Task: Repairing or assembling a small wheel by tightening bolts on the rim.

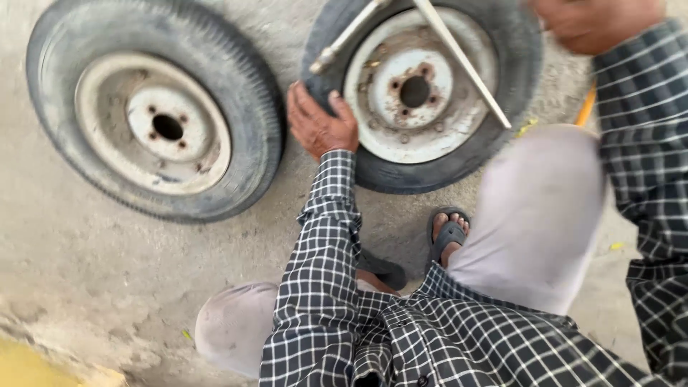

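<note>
Left hand (320, 123) flat, open on right tyre (423, 93), steadying it; right hand (598, 23) blurred, grip unclear; levers (462, 61) across rim.

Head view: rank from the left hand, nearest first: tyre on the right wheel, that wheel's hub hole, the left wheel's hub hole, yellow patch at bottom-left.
From the left hand:
1. Tyre of the right wheel: under the palm, touching.
2. Right wheel's hub hole: just right of the hand.
3. Left wheel's hub hole: farther out to the left.
4. Yellow patch: bottom-left corner, farthest.
</note>
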